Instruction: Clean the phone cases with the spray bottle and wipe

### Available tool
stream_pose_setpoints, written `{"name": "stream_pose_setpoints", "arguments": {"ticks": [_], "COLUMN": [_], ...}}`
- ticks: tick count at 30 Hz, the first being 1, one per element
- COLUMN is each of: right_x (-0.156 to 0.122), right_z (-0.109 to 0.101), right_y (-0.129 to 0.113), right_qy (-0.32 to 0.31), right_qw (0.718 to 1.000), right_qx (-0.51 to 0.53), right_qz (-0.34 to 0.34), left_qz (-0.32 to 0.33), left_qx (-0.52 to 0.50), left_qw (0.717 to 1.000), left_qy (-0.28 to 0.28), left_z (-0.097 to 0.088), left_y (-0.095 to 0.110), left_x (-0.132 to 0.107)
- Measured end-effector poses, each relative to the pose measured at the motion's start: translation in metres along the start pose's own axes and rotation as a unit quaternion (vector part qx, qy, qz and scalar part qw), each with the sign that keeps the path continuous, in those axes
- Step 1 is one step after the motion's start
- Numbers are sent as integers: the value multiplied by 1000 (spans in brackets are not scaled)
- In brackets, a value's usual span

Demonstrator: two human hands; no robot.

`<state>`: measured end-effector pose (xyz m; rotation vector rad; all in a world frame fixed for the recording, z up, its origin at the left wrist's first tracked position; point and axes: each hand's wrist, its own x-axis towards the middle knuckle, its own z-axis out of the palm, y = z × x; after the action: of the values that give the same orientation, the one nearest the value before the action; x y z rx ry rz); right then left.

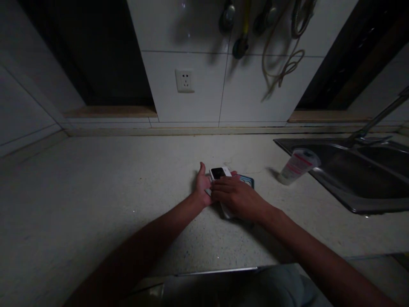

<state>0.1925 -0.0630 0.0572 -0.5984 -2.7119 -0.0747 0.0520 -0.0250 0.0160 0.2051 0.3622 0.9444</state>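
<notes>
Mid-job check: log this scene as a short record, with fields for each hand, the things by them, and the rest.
Left hand: against the edge of the white device
Right hand: lying over the device
Things: device has a black screen; teal item beside it, partly under the right hand
Rest: tube on the counter, by the steel sink; wall socket

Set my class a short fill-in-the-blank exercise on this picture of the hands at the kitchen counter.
1. The left hand and right hand both touch a white device with a ____ screen.
2. A stainless steel sink lies to the ____ of the hands.
3. A wall socket is set into the white tiled ____ behind the speckled countertop.

Missing words: black; right; wall.
</notes>
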Motion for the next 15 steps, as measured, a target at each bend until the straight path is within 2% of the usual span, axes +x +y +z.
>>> {"name": "stream_pose_setpoints", "arguments": {"ticks": [3, 9, 15], "right_x": [-12, -38, -68], "right_z": [-7, -18, -23], "right_y": [-12, -33, -28], "right_qy": [0, 37, 91], "right_qw": [999, 997, 995], "right_qx": [-4, -7, -8], "right_qz": [-36, -72, -44], "left_qz": [-6, 4, 19], "left_qx": [9, -23, -46], "left_qw": [999, 1000, 999], "left_qy": [37, 15, 3], "left_z": [3, 0, 1], "left_y": [-1, -2, -2], "left_x": [-1, 0, -2]}}
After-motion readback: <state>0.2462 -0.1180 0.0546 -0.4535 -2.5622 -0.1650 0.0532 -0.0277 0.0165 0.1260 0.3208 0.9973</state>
